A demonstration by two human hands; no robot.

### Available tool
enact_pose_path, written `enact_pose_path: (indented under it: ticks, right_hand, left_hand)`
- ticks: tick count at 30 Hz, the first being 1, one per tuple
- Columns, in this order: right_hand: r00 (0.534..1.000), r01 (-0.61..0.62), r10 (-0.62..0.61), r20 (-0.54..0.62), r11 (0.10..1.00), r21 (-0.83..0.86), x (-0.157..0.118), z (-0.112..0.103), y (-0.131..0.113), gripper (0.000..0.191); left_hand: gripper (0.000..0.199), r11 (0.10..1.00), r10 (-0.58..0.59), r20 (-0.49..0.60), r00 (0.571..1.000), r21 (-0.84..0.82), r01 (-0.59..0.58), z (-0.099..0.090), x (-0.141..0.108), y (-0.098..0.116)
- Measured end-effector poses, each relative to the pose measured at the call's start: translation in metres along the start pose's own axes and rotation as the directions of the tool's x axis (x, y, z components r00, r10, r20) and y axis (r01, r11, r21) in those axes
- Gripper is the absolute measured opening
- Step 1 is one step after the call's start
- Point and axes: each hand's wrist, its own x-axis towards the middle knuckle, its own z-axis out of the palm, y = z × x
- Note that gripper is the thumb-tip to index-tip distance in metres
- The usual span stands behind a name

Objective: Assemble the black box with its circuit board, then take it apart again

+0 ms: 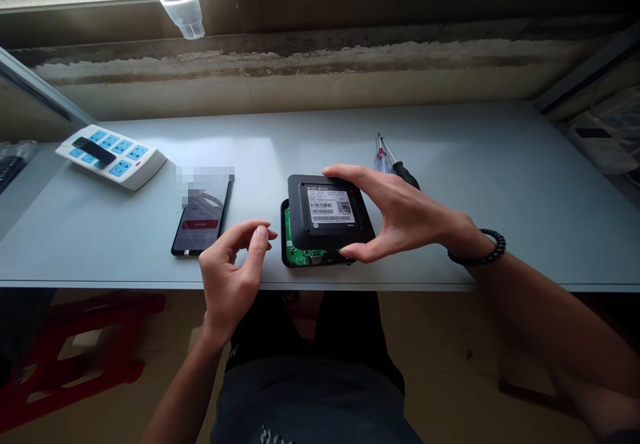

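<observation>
Head view: what takes up the most room?

– The pale tabletop [480,164], across the middle. Then the right hand [400,207], right of centre, gripping a black cover [330,234] between thumb and fingers by its lower and upper edges.

– And the other?

– The left hand [233,271], left of centre, loosely curled just beside the device; I cannot tell whether it pinches anything small. After that, the white power strip [114,156] at upper left, the black casing [283,231] at centre, partly under the cover with its green circuit board [300,256] showing, the dark phone [200,221] left of centre, and two screwdrivers [406,175] above right of centre.

– What could go wrong?

– The cover sits askew over the casing, so pressure could scrape the board or catch the rim, I'd judge. A fingertip hold might slip, too.

– Any writing?

– The cover's white label [330,207] bears printed lines, barcodes and a square code, too small to read; no brand is legible, and neither is the phone's screen text
</observation>
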Motion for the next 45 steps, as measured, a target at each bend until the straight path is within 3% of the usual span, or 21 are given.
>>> enact_pose_path:
  ticks: [9, 20, 30, 45]
  right_hand:
    - [0.998, 0.053, -0.053, 0.037, 0.999, -0.004, 0.004, 0.008, -0.008, 0.085]
    - [0.994, 0.095, -0.090, 0.067, 0.992, -0.085, 0.005, 0.010, -0.018, 0.075]
    - [0.989, 0.090, -0.076, 0.124, 0.990, -0.111, 0.003, 0.013, -0.018, 0.075]
    - [0.984, 0.053, -0.038, 0.175, 0.996, -0.077, 0.004, 0.015, -0.016, 0.076]
  left_hand:
    - [0.014, 0.997, 0.031, -0.031, 0.999, 0.070, -0.028, -0.004, -0.001, -0.008]
    - [0.020, 0.989, 0.011, 0.052, 0.999, 0.146, -0.018, -0.003, -0.002, -0.012]
    - [0.022, 0.959, 0.094, 0.085, 0.992, 0.259, -0.113, -0.004, -0.009, -0.009]
    - [0.023, 0.957, 0.080, 0.141, 0.987, 0.267, -0.116, -0.003, -0.012, -0.009]
